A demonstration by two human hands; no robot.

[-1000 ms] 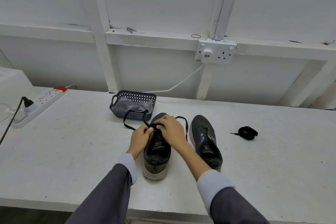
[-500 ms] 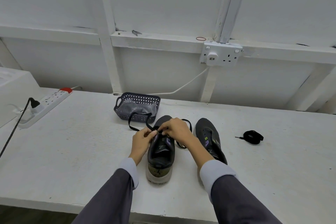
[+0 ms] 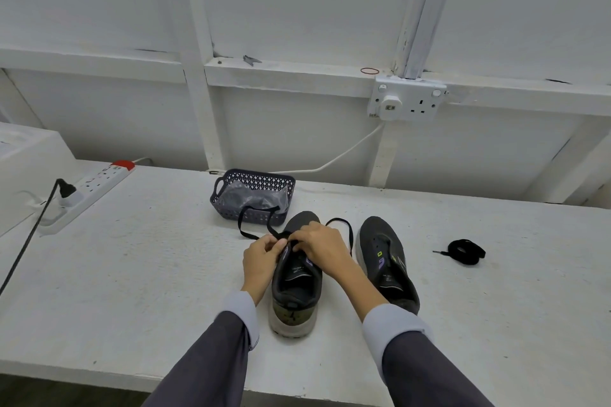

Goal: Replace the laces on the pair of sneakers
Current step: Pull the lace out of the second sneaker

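Observation:
Two dark grey sneakers stand heel-toward-me on the white table. My left hand and my right hand meet over the tongue of the left sneaker, each pinching the black lace threaded in it. One end of that lace loops out to the left in front of the basket; the other end curves out to the right of my right hand. The right sneaker has no lace in its eyelets. A second black lace lies bundled on the table to its right.
A dark plastic basket holding a clear bag sits just behind the left sneaker. A white power strip with a black plug and cable lies at the far left. A wall socket is mounted above the table's back edge.
Both hands stay on the lace over the left sneaker, shifting slightly along the tongue. The view has tilted and shifted a little; the sneakers and the bundled lace have not moved.

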